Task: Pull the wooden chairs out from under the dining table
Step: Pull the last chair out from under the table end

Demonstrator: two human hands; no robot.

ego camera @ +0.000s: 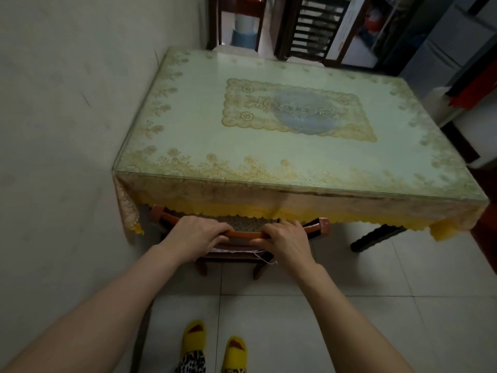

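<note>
Gripping the chair's top rail (pixel 242 235), left hand (pixel 195 236) and right hand (pixel 287 242) fingers curl tight.

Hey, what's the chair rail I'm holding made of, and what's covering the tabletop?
The chair rail looks like varnished wood: orange-brown, smooth, slightly glossy, with rounded ends. The tabletop seems covered by a clear glass sheet; its greenish edge and reflections show, though hard plastic is possible. Under it lies a tablecloth, probably vinyl lace, with gold floral embossing and a scalloped yellow hem.

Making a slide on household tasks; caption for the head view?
Both hands, left and right, grip a wooden chair's top rail tucked under the dining table.
</note>
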